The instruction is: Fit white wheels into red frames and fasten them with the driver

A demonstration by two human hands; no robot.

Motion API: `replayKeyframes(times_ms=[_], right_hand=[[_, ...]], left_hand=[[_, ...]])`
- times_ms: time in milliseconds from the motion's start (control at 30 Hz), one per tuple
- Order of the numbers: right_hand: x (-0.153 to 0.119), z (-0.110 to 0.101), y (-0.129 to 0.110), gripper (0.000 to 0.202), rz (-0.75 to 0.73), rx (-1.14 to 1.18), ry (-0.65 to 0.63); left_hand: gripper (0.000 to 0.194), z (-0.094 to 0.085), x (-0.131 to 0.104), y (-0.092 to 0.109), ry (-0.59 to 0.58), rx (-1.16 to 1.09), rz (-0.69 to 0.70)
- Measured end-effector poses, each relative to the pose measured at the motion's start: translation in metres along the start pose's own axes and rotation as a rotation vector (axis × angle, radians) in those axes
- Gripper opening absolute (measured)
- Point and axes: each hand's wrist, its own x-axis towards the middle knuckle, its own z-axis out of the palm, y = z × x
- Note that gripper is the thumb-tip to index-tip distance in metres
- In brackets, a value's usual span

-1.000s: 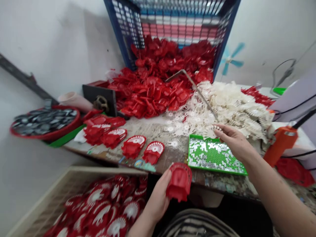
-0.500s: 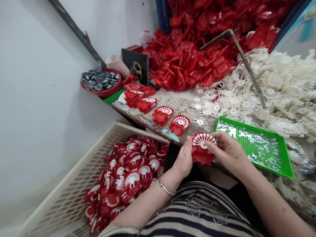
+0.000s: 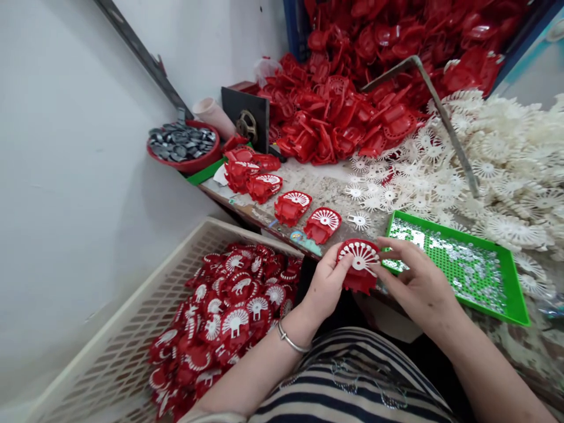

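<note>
My left hand [image 3: 324, 289] grips a red plastic part [image 3: 360, 283] by its left side, thumb lying over the front. A white spoked fan-shaped piece [image 3: 359, 263] is seated on the upper half of that part. At the right edge, the thumb and fingertips of my right hand [image 3: 416, 281] close on the same part; the exact contact is partly hidden. Just beyond, another red part with a white fan piece [image 3: 324, 225] lies on the bench, and a loose white spoked piece [image 3: 360, 221] rests to its right.
A green perforated tray [image 3: 520, 294] holds small clear bits at the right. Piles of red parts [image 3: 343, 123] and white spoked pieces [image 3: 489, 170] cover the back, with a bent metal bar [image 3: 445, 111] among them. A cream crate [image 3: 110, 317] of assembled parts stands lower left; a red bowl [image 3: 214, 154] holds grey pieces.
My right thumb has come off the white fan piece and back to the part's right edge. My left thumb now reaches over the white piece. The part has shifted slightly left.
</note>
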Motion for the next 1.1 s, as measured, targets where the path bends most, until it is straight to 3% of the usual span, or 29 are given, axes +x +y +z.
replayKeyframes(times_ms=[100,333,600,767,867,1000,1100], right_hand=[[-0.003,0.003,0.005,0.049,-0.089,-0.102,0.066],[-0.005,0.024,0.021,0.044,0.147,0.277,-0.233],[-0.004,0.033,0.01,0.05,0.234,0.389,-0.261],[-0.007,0.032,0.007,0.052,0.299,0.408,-0.352],[0.005,0.022,0.006,0.05,0.208,0.206,-0.313],[0.048,0.015,0.013,0.039,-0.108,-0.519,-0.232],[0.081,0.02,0.02,0.036,-0.142,-0.789,-0.295]], left_hand=[[0.027,-0.003,-0.002,0.0,0.012,0.027,0.031],[0.029,-0.011,-0.011,-0.002,-0.034,0.012,-0.009],[0.029,-0.015,-0.011,0.006,0.08,0.141,0.069],[0.031,-0.017,-0.013,0.002,0.054,-0.048,-0.013],[0.031,-0.022,-0.012,0.002,0.065,-0.103,-0.007],[0.032,-0.032,-0.013,0.0,0.093,-0.115,-0.04],[0.031,-0.037,-0.018,-0.005,0.064,-0.18,-0.109]])
